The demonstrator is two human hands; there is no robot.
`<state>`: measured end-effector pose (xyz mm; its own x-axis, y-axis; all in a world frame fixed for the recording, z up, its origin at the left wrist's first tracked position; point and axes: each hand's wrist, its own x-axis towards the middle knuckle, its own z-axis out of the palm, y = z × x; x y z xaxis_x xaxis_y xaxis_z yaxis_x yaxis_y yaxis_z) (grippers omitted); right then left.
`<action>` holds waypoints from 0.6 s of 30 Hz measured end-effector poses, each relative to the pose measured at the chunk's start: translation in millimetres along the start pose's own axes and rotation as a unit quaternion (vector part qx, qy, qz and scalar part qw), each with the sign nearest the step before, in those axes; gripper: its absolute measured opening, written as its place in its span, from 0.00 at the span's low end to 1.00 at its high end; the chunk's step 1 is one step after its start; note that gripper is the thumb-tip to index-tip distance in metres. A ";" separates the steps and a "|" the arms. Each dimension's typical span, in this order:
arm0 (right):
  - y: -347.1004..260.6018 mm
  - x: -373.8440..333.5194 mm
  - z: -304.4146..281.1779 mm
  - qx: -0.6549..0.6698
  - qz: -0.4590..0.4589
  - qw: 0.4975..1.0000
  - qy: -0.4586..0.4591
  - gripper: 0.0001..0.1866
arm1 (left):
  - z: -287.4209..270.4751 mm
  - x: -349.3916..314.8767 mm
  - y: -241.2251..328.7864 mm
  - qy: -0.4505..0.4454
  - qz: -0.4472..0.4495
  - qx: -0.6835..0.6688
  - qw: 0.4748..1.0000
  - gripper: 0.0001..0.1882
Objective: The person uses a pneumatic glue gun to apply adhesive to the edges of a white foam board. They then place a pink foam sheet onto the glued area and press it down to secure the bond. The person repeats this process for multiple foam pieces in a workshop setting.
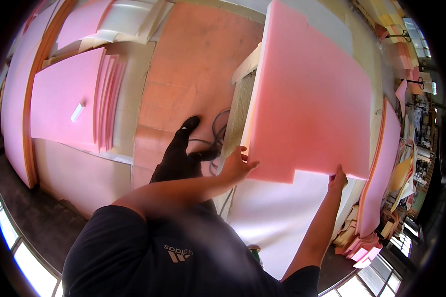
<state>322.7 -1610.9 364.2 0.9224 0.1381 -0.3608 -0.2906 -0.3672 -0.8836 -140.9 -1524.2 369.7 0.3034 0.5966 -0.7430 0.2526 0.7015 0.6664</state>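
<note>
A large pink foam sheet (pixel 309 99) with a stepped cut in its near edge lies over a white-topped table (pixel 287 208). My left hand (pixel 239 166) is closed at the sheet's near left corner, its thumb toward the top face and its fingers by the left side. My right hand (pixel 338 180) pinches the near edge, right of the step, with one finger showing on top and the others hidden. Whether the sheet rests fully flat on what is below cannot be seen.
On the left, several pink foam sheets (pixel 67 101) are stacked on a bench, a small white block (pixel 78 112) on top. A dark cable (pixel 217 131) loops on the orange-brown floor (pixel 193 64) near my feet. More pink sheets (pixel 379 173) and offcuts (pixel 364 247) stand on the right.
</note>
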 end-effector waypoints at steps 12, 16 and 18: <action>16.0 -2.4 3.8 0.011 -0.015 1.000 -0.010 0.16 | -11.0 6.1 -11.1 0.013 -0.007 0.076 0.997 0.19; 26.4 0.9 1.3 0.029 -0.024 0.999 -0.017 0.13 | -13.7 7.6 -3.3 0.012 -0.017 0.112 0.993 0.18; 34.2 7.3 -4.9 -0.013 -0.032 0.999 -0.010 0.11 | -9.7 20.3 -21.8 0.026 0.005 0.107 0.994 0.19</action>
<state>320.7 -1627.0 332.8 0.9338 0.1804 -0.3090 -0.2235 -0.3802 -0.8975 -149.2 -1523.6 339.5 0.2596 0.6263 -0.7351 0.4414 0.6000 0.6672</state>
